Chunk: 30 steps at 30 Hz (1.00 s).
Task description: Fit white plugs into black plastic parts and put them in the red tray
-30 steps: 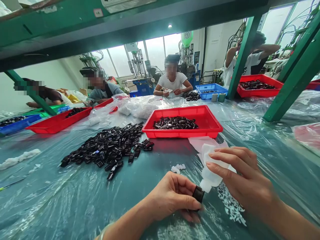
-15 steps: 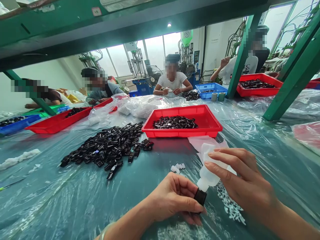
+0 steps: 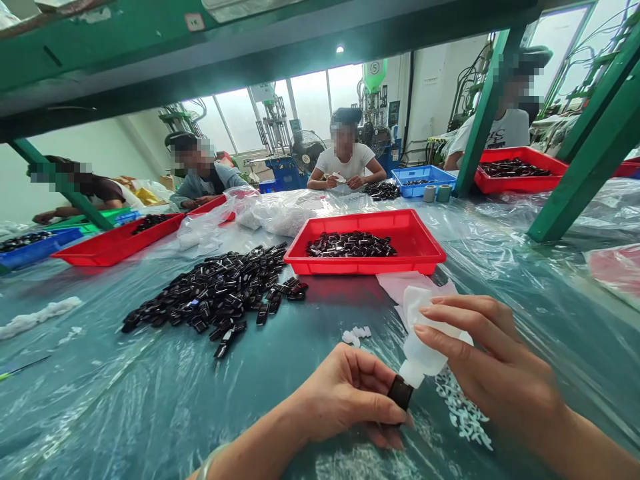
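Observation:
Between the thumb and fingers of my left hand (image 3: 353,393) is a small black plastic part (image 3: 401,393). My right hand (image 3: 493,360) is closed round a translucent white squeeze bottle (image 3: 425,347), tipped with its neck down. The bottle's mouth is right at the upper edge of the black part; whether they touch I cannot tell. Below the right hand lie many small white plastic pieces (image 3: 463,410). A few white bits (image 3: 357,335) rest beyond my left hand, and a whitish sheet (image 3: 387,283) lies behind the bottle.
A heap of black parts (image 3: 215,290) covers the table's left middle. Behind it stands a red tray (image 3: 365,269) holding more. Plastic film (image 3: 165,393) covers the table. Green posts (image 3: 585,153) rise at right. Several co-workers, one in a white shirt (image 3: 345,159), sit around the far side.
My right hand and the bottle have shifted slightly right, so the bottle's mouth sits further along the black part's edge. My left hand stays put. A co-worker at right has lowered a raised hand.

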Each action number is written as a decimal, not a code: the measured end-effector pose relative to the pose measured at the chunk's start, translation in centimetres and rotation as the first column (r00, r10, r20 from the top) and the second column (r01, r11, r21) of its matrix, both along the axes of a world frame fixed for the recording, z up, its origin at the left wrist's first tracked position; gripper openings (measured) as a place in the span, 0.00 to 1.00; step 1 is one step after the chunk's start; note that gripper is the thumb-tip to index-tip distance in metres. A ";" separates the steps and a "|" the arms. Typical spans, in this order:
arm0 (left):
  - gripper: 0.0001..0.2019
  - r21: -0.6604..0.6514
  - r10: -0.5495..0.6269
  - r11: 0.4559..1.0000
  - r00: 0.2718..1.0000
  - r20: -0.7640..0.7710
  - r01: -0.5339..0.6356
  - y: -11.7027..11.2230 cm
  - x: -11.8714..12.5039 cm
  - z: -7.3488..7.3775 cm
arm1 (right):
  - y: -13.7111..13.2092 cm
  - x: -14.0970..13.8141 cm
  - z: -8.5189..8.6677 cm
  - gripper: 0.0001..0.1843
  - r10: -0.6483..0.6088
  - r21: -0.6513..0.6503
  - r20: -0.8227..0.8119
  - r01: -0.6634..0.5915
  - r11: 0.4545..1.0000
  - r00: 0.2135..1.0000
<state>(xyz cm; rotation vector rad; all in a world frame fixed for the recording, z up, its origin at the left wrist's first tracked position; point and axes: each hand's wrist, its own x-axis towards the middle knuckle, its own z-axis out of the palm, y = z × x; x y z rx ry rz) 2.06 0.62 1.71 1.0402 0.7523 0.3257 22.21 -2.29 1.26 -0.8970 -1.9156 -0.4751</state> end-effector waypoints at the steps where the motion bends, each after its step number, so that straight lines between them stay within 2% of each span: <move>1: 0.10 0.002 0.002 1.000 1.000 -0.003 -0.002 0.0 0.0 0.0 | 0.0 0.0 0.1 0.15 0.000 0.000 -0.002 0.000 1.000 1.000; 17: 0.10 -0.012 0.013 1.000 1.000 0.011 -0.013 0.0 -0.2 -0.1 | 0.0 0.2 0.3 0.15 0.003 -0.005 0.032 -0.003 1.000 0.999; 23: 0.09 -0.009 0.014 1.000 0.999 0.034 -0.014 -0.1 -0.2 -0.3 | 0.6 0.2 0.0 0.19 -0.059 -0.025 0.019 0.060 0.998 0.998; 27: 0.09 -0.006 0.038 0.999 0.998 0.058 -0.038 -0.1 -0.2 -0.3 | 1.0 0.3 -0.5 0.18 -0.144 -0.181 -0.073 0.129 0.975 0.987; 29: 0.09 -0.003 0.053 0.999 0.997 0.053 -0.053 -0.1 -0.2 -0.2 | 1.4 0.7 -0.8 0.15 -0.229 -0.340 -0.169 0.162 0.927 0.959; 30: 0.09 0.001 0.061 0.998 0.997 0.046 -0.061 -0.1 -0.1 -0.1 | 1.7 1.0 -1.0 0.14 -0.294 -0.443 -0.232 0.168 0.881 0.927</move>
